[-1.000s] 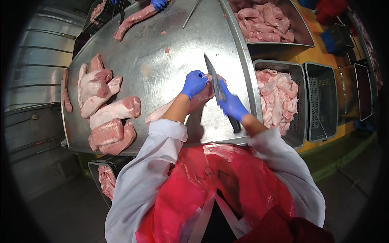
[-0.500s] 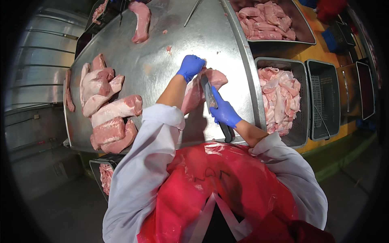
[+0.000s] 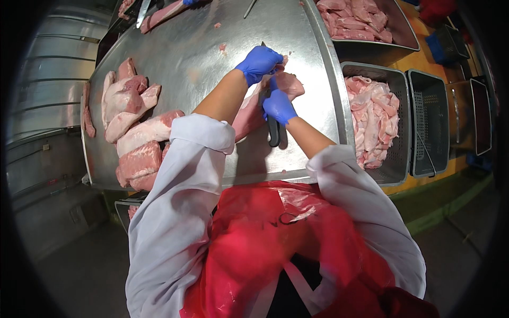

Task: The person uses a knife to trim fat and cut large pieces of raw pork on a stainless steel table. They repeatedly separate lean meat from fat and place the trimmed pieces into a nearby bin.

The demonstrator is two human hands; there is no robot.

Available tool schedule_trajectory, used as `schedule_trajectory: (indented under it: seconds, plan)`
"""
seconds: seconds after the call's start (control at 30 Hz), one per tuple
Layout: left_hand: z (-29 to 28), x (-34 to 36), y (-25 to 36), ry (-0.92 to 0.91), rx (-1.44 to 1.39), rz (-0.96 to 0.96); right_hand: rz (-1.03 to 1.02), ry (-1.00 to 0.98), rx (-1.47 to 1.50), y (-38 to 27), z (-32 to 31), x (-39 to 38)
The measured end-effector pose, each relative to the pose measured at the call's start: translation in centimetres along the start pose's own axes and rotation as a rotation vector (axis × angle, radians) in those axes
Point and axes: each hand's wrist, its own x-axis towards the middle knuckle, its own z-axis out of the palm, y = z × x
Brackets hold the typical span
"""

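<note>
A long piece of pale pink raw meat lies on the metal table in front of me. My left hand, in a blue glove, is closed at its far end, and a thin strip of meat pokes out by the fingers. My right hand, also gloved in blue, grips the black handle of a knife over the meat. The blade runs away from me and is mostly hidden by my hands; its tip seems to show just beyond my left hand.
Several large cuts of meat are heaped on the left of the metal table. On the right stand a grey crate of trimmings, a darker crate, and a meat-filled bin. Another person's gloved hand touches meat at the far edge.
My right hand and the knife have moved away from me, close to my left hand, which has shifted slightly right and farther. Another person's hand and a blade have appeared at the far meat.
</note>
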Motion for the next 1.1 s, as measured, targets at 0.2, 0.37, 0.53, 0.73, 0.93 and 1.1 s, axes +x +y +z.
schedule_trajectory:
  seconds: [0.2,0.37,0.53,0.73,0.93,1.1]
  plan:
    - [-1.4,-0.8,1.0,0.003,0.091,0.015,-0.02,-0.089,-0.016,3.3,3.9,-8.1]
    - [0.1,-2.9,3.2,-0.123,0.083,0.092,-0.356,0.391,-0.386,7.8,5.7,4.4]
    - [-2.4,-3.6,3.1,-0.094,0.05,0.149,-0.105,0.119,-0.16,5.4,9.1,-6.7]
    - [-4.2,-4.4,2.7,-0.126,-0.029,0.222,-0.079,0.11,-0.166,3.4,10.5,-2.9]
    - [-6.7,-9.1,5.2,-0.008,1.196,1.145,-0.183,0.093,-0.248,7.2,14.2,-8.7]
    - [-7.8,-11.8,5.6,-0.055,0.277,0.668,-0.17,0.217,-0.352,7.4,15.3,-3.1]
